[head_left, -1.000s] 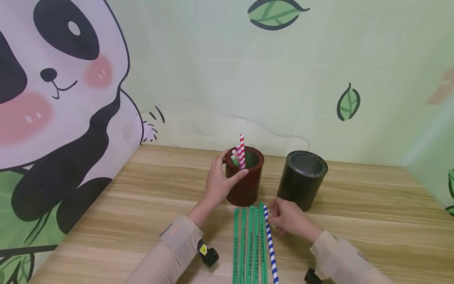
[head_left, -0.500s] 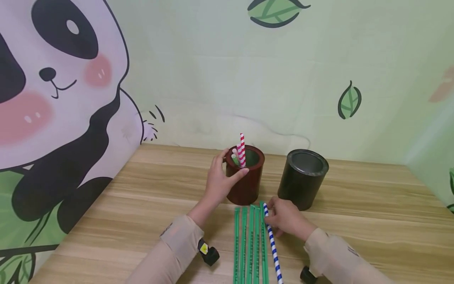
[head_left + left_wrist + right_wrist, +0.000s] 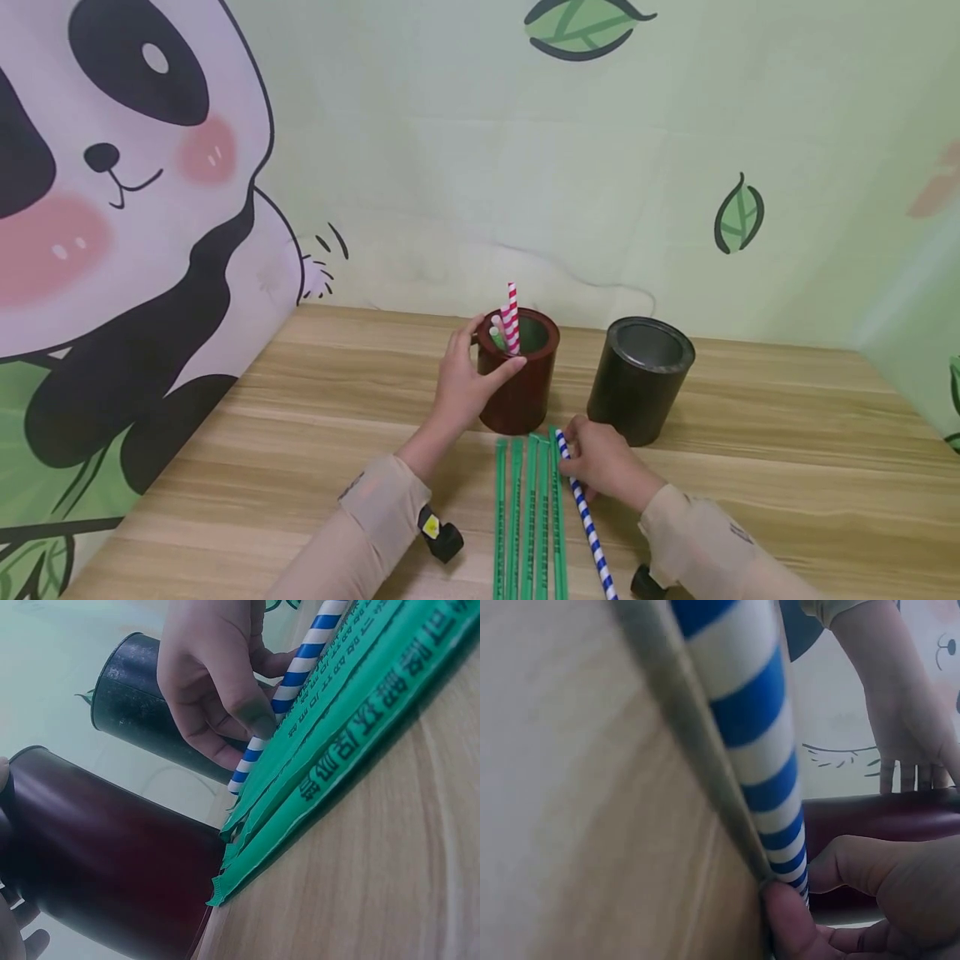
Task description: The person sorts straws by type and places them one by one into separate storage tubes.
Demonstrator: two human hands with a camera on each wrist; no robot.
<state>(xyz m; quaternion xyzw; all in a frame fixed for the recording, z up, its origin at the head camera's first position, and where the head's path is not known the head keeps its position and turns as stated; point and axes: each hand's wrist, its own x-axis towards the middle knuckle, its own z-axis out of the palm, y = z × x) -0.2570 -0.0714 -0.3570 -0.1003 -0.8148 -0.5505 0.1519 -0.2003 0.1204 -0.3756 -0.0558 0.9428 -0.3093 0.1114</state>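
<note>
My left hand (image 3: 467, 379) grips a dark red mug (image 3: 525, 398) at its rim and side, thumb across the front. Inside the mug stand a red-and-white striped straw (image 3: 512, 312) and other straws, one with a green end. Between thumb and fingers, my right hand (image 3: 611, 462) pinches a blue-and-white striped straw (image 3: 588, 529) near its far end; the left wrist view shows the pinch on this straw (image 3: 309, 654) clearly. Just left of it lie several green wrapped straws (image 3: 529, 517) side by side, with dark print on the wrappers (image 3: 352, 742).
A black cup (image 3: 633, 396) stands behind my right hand, to the right of the mug. The wood-grain table (image 3: 337, 400) meets a pale green wall cloth (image 3: 420, 192) printed with a panda and leaves.
The near end of the blue-and-white straw has swung right, away from the green straws. My right hand shifted slightly left and now pinches it. The left hand stays on the mug.
</note>
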